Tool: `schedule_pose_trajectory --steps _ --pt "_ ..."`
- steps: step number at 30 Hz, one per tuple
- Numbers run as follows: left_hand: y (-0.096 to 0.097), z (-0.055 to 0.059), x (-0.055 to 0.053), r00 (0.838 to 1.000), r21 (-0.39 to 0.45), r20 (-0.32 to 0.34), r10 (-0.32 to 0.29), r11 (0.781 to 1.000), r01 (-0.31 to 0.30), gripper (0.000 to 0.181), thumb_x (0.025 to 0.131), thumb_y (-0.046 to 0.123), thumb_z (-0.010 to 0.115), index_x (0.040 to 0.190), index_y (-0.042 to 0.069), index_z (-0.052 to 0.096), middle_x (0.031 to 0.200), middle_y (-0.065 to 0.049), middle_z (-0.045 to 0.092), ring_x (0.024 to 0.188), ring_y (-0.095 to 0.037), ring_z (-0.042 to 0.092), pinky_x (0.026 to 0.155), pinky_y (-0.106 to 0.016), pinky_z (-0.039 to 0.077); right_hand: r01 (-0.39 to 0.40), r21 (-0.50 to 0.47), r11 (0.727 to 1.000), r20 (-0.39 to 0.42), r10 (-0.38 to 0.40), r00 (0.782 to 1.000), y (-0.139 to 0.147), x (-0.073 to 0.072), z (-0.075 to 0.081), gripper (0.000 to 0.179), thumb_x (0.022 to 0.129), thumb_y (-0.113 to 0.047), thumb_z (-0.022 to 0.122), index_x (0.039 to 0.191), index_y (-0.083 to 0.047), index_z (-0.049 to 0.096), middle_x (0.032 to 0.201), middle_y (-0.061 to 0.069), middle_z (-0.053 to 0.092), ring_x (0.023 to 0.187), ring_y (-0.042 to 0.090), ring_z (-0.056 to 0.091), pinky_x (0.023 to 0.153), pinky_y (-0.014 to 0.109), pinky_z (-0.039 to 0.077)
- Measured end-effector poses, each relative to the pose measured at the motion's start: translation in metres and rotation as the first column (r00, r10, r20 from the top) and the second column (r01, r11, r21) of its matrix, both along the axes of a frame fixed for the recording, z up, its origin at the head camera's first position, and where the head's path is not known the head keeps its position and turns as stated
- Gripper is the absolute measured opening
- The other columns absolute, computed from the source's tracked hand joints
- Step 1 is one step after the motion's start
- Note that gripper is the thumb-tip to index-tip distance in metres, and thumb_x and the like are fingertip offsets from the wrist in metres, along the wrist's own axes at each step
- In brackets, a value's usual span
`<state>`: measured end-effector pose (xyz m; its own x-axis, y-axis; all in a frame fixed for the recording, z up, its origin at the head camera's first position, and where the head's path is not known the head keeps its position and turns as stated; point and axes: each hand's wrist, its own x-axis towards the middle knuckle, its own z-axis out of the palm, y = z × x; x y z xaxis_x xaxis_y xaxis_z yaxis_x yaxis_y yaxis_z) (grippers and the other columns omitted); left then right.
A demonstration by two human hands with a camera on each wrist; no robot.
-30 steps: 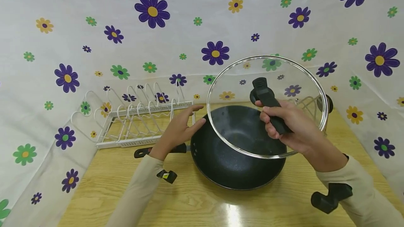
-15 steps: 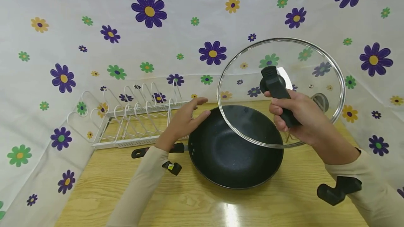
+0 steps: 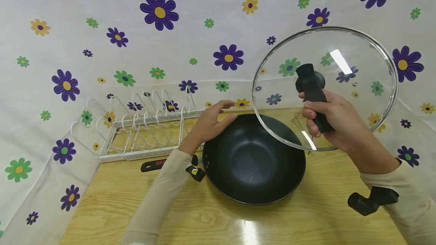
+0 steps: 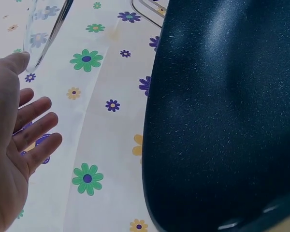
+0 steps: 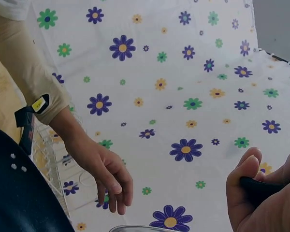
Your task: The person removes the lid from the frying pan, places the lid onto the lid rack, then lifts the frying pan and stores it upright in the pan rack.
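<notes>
A large glass lid (image 3: 344,67) with a steel rim is up in the air at the right in the head view, tilted. My right hand (image 3: 335,120) grips its long black handle (image 3: 311,88), fingers curled round it. Below and to the left stands a black wok (image 3: 253,162) on the table, its inside in plain sight. Its black handle (image 3: 151,166) points left, partly hidden by my left forearm. Over the wok's far left rim hovers my left hand (image 3: 212,124), fingers loosely extended and holding nothing; the left wrist view shows its fingers (image 4: 36,130) apart from the wok.
A white wire dish rack (image 3: 146,153) stands at the back left of the wooden table (image 3: 211,222). Behind the lid, a thin wire object (image 3: 299,124) shows faintly through the glass. A flower-patterned cloth (image 3: 204,14) hangs along the back and sides.
My right hand has carried the lid up and to the right, away from above the wok. My left hand has shifted slightly right and up along the wok's far left rim.
</notes>
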<state>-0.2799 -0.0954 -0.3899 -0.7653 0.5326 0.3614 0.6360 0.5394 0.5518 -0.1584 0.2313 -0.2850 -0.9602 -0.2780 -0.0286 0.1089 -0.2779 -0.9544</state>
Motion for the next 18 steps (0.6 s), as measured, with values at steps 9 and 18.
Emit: schedule_pose_trajectory --steps 9,18 --pt "0.013 0.0 -0.009 1.0 0.018 -0.015 -0.015 1.0 0.015 0.049 0.103 0.038 0.062 0.145 0.013 0.058 0.143 -0.005 0.061 0.132 -0.021 0.056 0.11 -0.04 0.046 0.033 0.08 0.996 -0.078 -0.026 0.997 0.011 0.0 -0.001 0.034 0.108 -0.013 0.049 0.137 -0.007 0.032 0.076 0.002 0.045 0.05 0.017 0.05 0.046 0.027 0.049" --pt "0.034 0.003 -0.02 0.999 -0.044 0.007 -0.035 0.998 0.036 0.05 0.102 0.043 0.062 0.144 0.016 0.059 0.139 -0.005 0.064 0.128 -0.02 0.058 0.113 -0.039 0.043 0.065 0.157 0.985 -0.137 -0.043 0.99 0.025 0.003 -0.002 0.028 0.109 -0.012 0.047 0.134 -0.008 0.036 0.073 0.002 0.046 0.049 0.018 0.05 0.044 0.029 0.048"
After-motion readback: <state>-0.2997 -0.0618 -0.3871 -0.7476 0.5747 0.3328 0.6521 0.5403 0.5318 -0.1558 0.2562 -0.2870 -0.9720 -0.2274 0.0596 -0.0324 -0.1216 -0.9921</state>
